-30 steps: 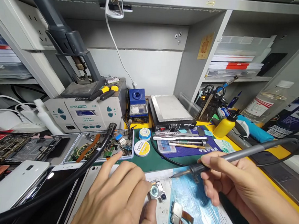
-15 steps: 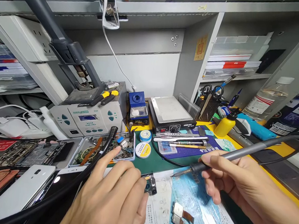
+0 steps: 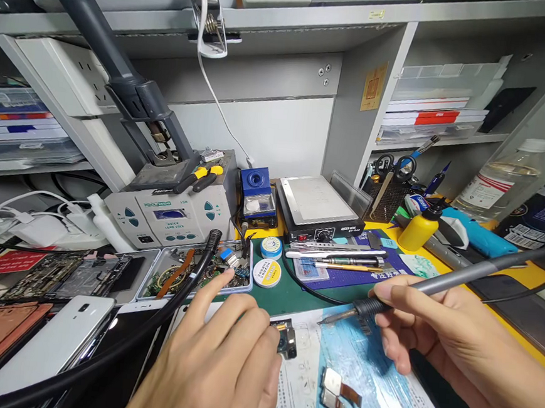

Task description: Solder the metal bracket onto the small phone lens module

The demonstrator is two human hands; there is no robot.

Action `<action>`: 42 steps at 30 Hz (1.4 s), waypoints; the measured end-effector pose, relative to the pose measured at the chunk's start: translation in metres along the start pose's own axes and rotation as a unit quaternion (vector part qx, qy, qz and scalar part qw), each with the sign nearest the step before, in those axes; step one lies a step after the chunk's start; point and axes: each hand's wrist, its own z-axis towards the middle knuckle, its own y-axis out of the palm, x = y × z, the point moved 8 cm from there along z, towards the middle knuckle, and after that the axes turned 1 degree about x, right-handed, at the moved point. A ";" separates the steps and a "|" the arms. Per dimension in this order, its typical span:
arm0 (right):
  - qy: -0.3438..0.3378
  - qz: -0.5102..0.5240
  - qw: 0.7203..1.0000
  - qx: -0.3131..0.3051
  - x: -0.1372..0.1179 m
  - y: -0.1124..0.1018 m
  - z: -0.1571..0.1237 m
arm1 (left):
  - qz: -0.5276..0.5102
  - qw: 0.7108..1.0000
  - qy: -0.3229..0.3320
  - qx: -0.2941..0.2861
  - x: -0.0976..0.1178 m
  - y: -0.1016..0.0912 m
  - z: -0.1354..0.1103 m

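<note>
Left hand [image 3: 212, 369] pinching camera module [image 3: 287, 342], right hand [image 3: 436, 333] closed on soldering iron [image 3: 440, 281]; tip [image 3: 334, 316] near fingers [image 3: 261, 341], so a slip could burn them.

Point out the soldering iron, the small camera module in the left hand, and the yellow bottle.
soldering iron [image 3: 440, 285], head view, grey handle.
camera module [image 3: 287, 341], head view, dark body.
yellow bottle [image 3: 416, 231], head view, side wall.

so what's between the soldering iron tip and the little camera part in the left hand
In the head view, nothing stands between the soldering iron tip and the camera part pinched by the left hand: only a bare stretch of the printed sheet. The right hand holds the iron.
</note>
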 end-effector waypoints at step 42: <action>-0.015 -0.143 0.989 -0.014 0.021 -0.011 -0.001 | -0.050 0.998 -0.040 -0.028 -0.003 0.010 -0.003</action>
